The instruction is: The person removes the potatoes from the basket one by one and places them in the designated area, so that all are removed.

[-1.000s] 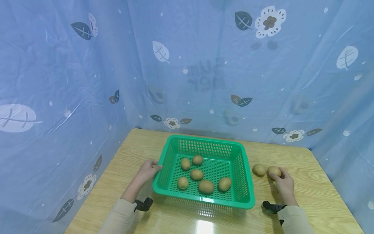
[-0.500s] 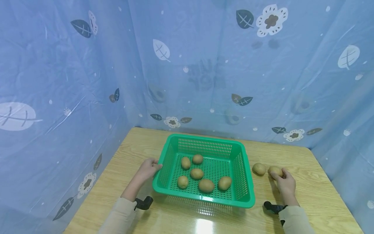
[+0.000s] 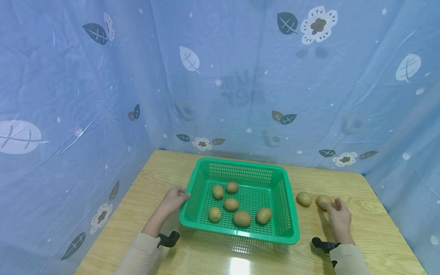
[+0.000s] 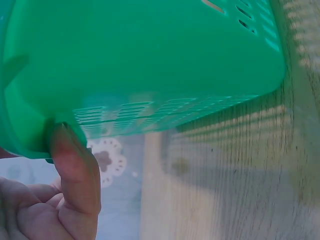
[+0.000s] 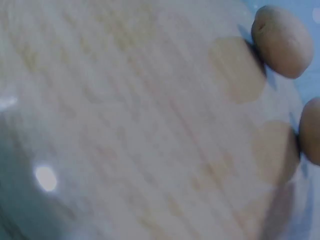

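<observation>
A green plastic basket (image 3: 242,237) with slotted walls stands on the table. Several brown potatoes (image 3: 242,218) lie spread over its floor. My left hand (image 3: 173,199) grips the basket's left rim; the left wrist view has a bent finger (image 4: 77,175) hooked at the rim of the basket (image 4: 150,55). On the table to the right of the basket lie two potatoes, a left one (image 3: 304,198) and a right one (image 3: 324,201). Beside the right one is my right hand (image 3: 340,218), fingers loose and holding nothing; whether the thumb touches it I cannot tell. Two potatoes (image 5: 282,42) show in the right wrist view, without the hand.
The wooden table (image 3: 371,229) has a strip of bare surface in front of the basket and more at the right. A blue patterned curtain (image 3: 220,95) hangs behind and along both sides. Black wrist cameras (image 3: 169,239) sit on both wrists.
My right hand has let go of the right-hand potato and drawn slightly to the right. That potato has shifted a little to the right. The left hand and basket have stayed put.
</observation>
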Demonstrator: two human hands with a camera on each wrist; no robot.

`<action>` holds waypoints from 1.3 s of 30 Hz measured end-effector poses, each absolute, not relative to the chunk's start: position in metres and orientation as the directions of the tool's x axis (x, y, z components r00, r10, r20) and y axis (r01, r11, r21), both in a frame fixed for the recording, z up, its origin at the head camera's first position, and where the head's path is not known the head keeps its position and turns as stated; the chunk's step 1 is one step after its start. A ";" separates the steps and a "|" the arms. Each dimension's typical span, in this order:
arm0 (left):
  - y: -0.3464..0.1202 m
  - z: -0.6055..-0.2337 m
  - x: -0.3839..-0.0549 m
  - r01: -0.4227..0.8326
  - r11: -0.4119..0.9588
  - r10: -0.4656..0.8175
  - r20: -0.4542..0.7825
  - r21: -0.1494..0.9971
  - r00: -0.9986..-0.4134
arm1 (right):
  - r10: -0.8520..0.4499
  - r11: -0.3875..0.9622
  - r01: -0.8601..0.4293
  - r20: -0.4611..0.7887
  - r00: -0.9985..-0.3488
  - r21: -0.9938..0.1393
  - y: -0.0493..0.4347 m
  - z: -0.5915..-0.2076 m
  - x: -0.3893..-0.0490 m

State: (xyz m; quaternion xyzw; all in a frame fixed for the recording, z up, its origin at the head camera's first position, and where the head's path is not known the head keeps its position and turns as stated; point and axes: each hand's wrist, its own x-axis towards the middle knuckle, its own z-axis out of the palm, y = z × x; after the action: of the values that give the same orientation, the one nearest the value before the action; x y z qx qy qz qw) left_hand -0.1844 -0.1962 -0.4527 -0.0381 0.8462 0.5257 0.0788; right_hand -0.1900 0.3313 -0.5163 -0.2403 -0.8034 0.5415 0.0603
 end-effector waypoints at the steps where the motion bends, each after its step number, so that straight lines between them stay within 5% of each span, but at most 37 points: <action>1: -0.196 -0.453 -0.184 -0.150 0.445 0.017 -0.176 0.883 -0.984 | 0.465 0.297 0.310 -0.146 -0.873 -0.903 0.331 -0.514 -0.189; 21: -0.197 -0.453 -0.185 -0.150 0.454 0.020 -0.178 0.879 -0.984 | 0.488 0.265 0.047 0.092 -0.868 -0.963 0.292 -0.442 -0.199; 39: -0.197 -0.452 -0.185 -0.155 0.438 0.020 -0.182 0.885 -0.983 | 0.233 0.356 -0.194 0.288 -0.929 -0.914 0.246 -0.399 -0.202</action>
State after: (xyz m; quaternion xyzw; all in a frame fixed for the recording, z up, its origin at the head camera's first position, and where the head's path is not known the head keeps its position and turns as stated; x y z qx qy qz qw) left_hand -0.1849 -0.1967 -0.4523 -0.0400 0.8439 0.5285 0.0825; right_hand -0.2018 0.2460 -0.3993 -0.0123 -0.8017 0.5672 0.1882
